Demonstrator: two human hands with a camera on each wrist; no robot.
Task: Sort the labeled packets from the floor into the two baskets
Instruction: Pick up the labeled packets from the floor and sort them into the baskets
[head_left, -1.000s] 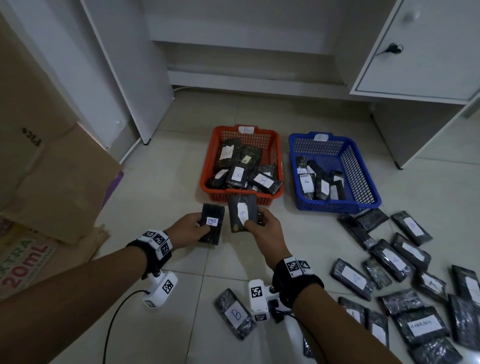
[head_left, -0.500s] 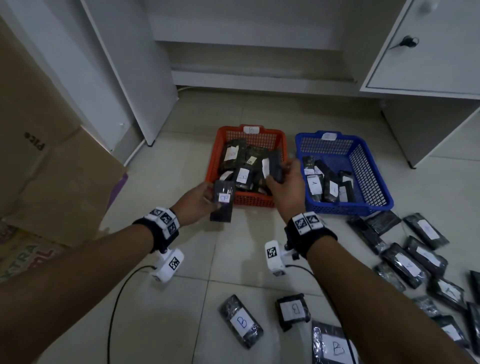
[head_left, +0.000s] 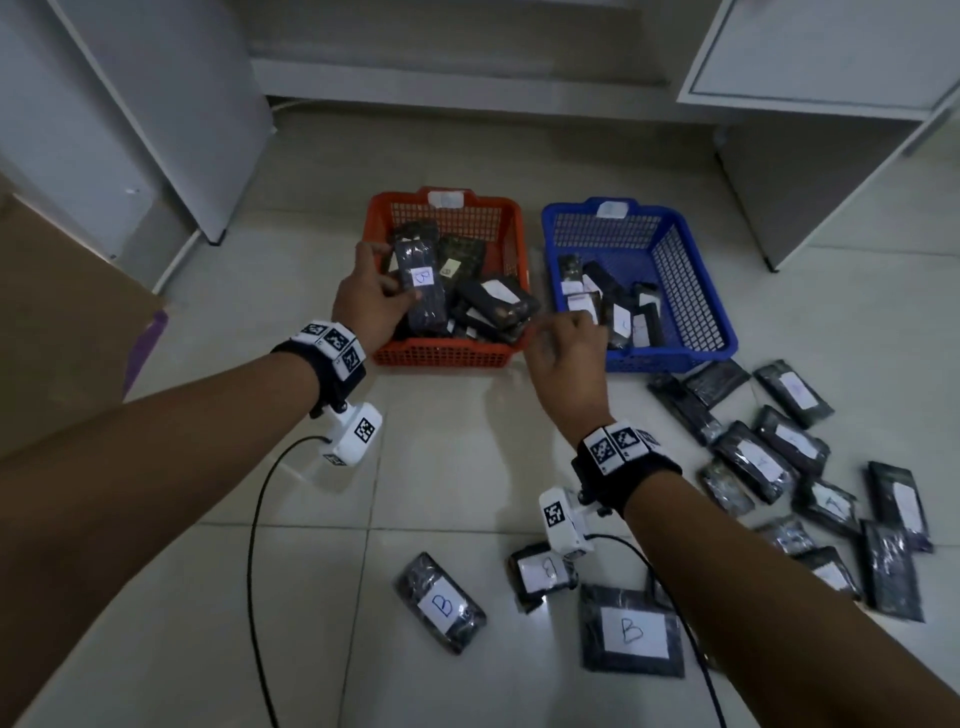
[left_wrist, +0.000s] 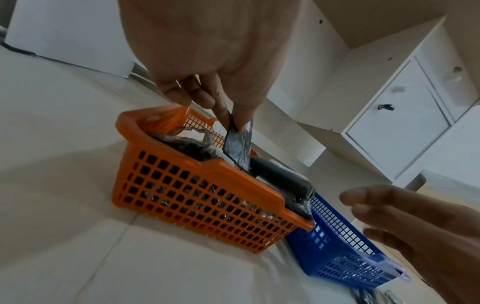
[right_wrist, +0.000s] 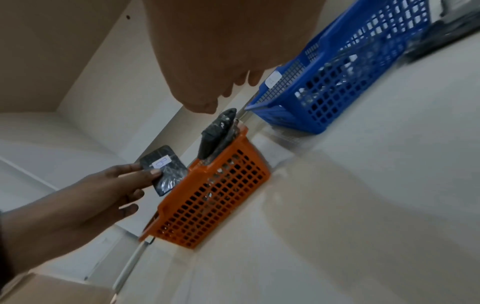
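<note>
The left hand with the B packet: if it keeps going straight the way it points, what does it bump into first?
Probably the pile of packets in the orange basket. The left hand holds its B packet just above them, though depth is hard to judge.

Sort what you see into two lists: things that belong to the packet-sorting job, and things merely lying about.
Job:
- B packet held by left hand
- right hand, empty
- orange basket
- blue basket
- floor packets

Lying about:
- cardboard box
- white cabinet
</note>
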